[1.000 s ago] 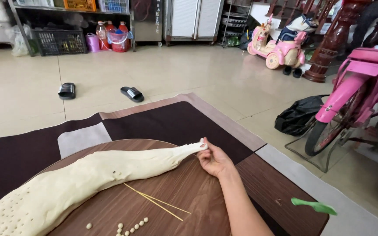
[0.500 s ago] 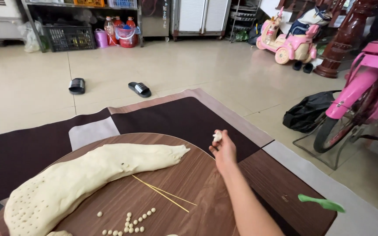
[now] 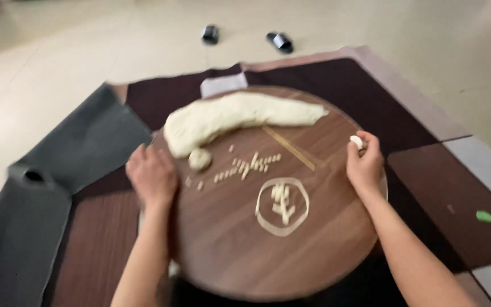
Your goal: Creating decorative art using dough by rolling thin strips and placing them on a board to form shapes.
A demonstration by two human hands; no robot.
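right hand (image 3: pixel 365 165) pinches a small dough piece (image 3: pixel 357 141) at the round tabletop (image 3: pixel 313 250) edge; left hand (image 3: pixel 152 176) rests loosely curled, holding nothing, beside the long dough roll (image 3: pixel 240 116); soft, likely sticky, best nipped at its tapered end

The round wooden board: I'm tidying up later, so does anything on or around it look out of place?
Small dough bits lie scattered loose on the round wooden board, beside the long dough roll. Two thin sticks lie askew near them. The grey mat is rumpled at the left. Two slippers sit apart on the floor.
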